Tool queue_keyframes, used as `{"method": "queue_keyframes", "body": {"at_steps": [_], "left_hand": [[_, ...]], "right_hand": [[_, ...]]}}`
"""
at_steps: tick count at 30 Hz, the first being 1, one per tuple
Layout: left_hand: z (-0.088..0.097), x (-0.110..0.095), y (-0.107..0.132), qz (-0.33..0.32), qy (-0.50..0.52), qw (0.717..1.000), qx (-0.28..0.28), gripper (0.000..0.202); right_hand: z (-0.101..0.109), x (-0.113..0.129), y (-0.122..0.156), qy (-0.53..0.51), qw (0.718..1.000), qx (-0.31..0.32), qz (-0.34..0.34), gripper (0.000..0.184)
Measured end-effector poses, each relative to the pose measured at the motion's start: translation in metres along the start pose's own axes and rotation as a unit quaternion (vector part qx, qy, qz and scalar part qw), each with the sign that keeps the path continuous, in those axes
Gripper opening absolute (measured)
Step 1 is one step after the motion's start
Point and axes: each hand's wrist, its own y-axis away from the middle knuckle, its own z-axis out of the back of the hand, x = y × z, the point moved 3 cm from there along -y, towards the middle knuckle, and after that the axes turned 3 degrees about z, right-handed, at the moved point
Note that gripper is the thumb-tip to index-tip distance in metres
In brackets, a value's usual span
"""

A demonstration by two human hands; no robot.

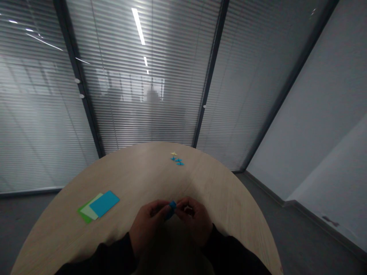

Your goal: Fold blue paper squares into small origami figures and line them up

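Between my two hands, over the near part of the round table, is a small piece of folded blue paper (171, 209). My left hand (149, 225) pinches it from the left between thumb and fingers. From the other side, the fingertips of my right hand (196, 221) close on its right edge. My fingers cover part of the paper, so its full shape is hidden. Farther off on the table sit several small folded blue paper figures (179, 160) and a yellow paper figure (173, 153).
Flat sheets lie fanned out at the left: a blue sheet (104, 204) on top, with light green and brighter green sheets under it. The wooden table (137, 172) has a curved edge. Beyond it stands a glass partition with blinds (149, 122); a white wall (321, 126) rises at right.
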Motion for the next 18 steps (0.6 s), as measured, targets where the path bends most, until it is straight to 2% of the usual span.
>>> {"method": "queue_keyframes", "body": {"at_steps": [3,14,18], "left_hand": [[0.0008,0.0017,0.0005,0.008,-0.038,0.999,0.008,0.037],[0.0015,-0.0054,0.0037,-0.003,-0.067,0.997,-0.033,0.031],[0.0015,-0.0032,0.0027,-0.008,-0.066,0.998,-0.025,0.03]], "right_hand": [[0.0,0.0013,0.0003,0.021,1.0,-0.002,0.001,0.011],[-0.0003,0.0023,-0.001,0.038,0.999,-0.007,-0.021,0.007],[-0.0024,0.0008,-0.0005,0.022,1.0,0.008,-0.02,0.01]]}}
